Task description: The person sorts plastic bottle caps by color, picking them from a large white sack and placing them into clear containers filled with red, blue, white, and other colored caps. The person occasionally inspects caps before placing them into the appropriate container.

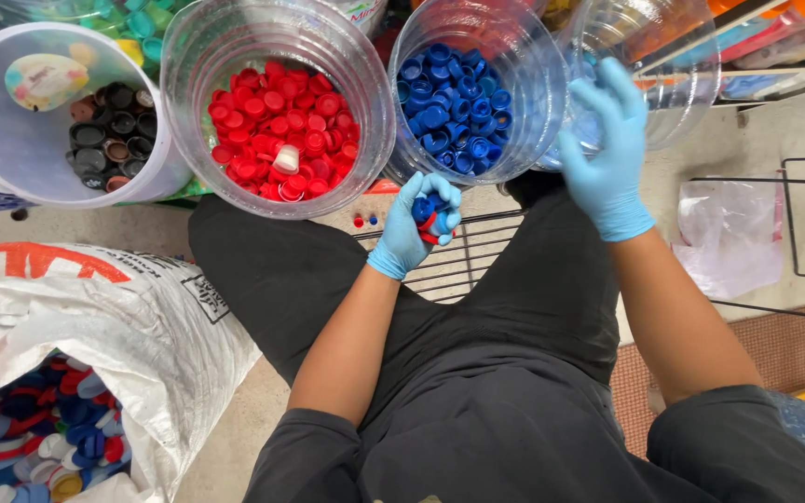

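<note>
My left hand (414, 226), in a blue glove, is closed around a small handful of blue and red bottle caps (429, 216), just below the rim of a clear tub of blue caps (451, 107). My right hand (605, 144), also gloved, is raised with fingers spread near that tub's right side, in front of another clear tub (663, 65); it holds nothing that I can see. A clear tub of red caps (279, 130), with one white cap among them, stands to the left.
A white bucket (11, 140) with dark caps sits at far left. A white sack (95, 326) of mixed caps lies open at lower left. A wire rack (477, 247) lies under my legs. Two loose caps (365, 221) rest on the floor. A plastic bag (729, 233) lies right.
</note>
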